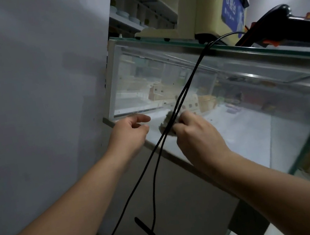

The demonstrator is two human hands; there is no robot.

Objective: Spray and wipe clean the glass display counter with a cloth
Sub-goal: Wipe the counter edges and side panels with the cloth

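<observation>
The glass display counter (253,121) runs from centre to right, its front pane facing me, with wooden models inside. My right hand (196,137) is closed on a small grey-brown cloth (166,121), pressed against the lower left of the front glass. My left hand (130,131) hovers just left of the cloth near the counter's bottom-left corner, fingers loosely curled and holding nothing. No spray bottle is in view.
A doubled black cable (170,118) hangs from the counter top, crossing in front of the cloth and down between my arms. A black barcode scanner (288,27) lies on the counter top. A plain wall (33,96) stands at left; shelves (138,11) sit behind.
</observation>
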